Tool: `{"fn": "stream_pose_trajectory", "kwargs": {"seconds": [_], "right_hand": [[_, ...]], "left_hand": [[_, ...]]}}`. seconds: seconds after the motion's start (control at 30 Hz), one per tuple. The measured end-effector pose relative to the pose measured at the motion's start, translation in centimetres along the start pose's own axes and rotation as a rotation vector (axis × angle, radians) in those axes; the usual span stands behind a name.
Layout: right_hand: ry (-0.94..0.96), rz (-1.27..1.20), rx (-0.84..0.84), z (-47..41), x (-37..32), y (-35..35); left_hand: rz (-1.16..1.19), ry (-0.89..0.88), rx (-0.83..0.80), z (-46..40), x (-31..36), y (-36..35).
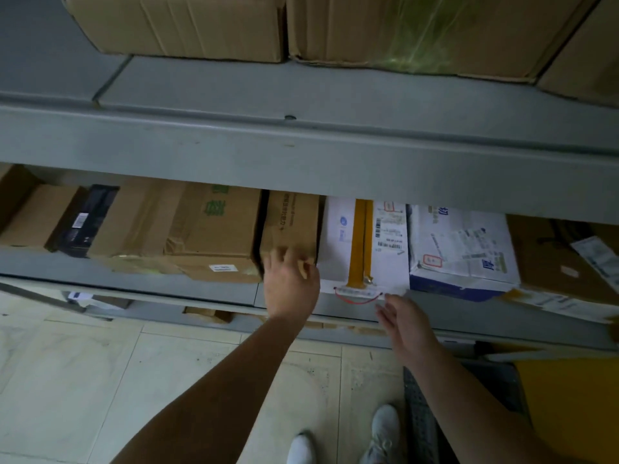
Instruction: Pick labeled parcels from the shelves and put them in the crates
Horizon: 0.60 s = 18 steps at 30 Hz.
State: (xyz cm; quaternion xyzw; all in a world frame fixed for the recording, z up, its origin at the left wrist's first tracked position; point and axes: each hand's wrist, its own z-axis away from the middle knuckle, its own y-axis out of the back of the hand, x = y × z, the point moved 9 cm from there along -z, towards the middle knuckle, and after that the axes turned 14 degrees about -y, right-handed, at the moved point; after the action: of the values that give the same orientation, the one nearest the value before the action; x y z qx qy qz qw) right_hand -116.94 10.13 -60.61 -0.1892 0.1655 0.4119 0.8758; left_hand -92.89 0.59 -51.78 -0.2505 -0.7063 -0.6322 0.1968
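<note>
A narrow brown cardboard parcel stands on the grey middle shelf between a larger brown box and a white parcel with a yellow tape strip and labels. My left hand reaches onto the narrow brown parcel's front, fingers curled over its near top edge. My right hand hovers with relaxed, spread fingers just below the white parcel's front right corner, fingertips almost touching its label edge.
More parcels line the shelf: a black box at left, a white-and-blue box and a brown box at right. Large cartons sit on the upper shelf. A yellow crate stands at lower right by my shoes.
</note>
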Motion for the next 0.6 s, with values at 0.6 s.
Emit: {"fn": "stream_pose_trajectory", "kwargs": {"seconds": [0.6], "right_hand": [[0.073,0.335,0.033,1.4,1.0,-3.5]], "left_hand": [[-0.548,0.057,-0.358,-6.8,-0.7,-3.6]]}}
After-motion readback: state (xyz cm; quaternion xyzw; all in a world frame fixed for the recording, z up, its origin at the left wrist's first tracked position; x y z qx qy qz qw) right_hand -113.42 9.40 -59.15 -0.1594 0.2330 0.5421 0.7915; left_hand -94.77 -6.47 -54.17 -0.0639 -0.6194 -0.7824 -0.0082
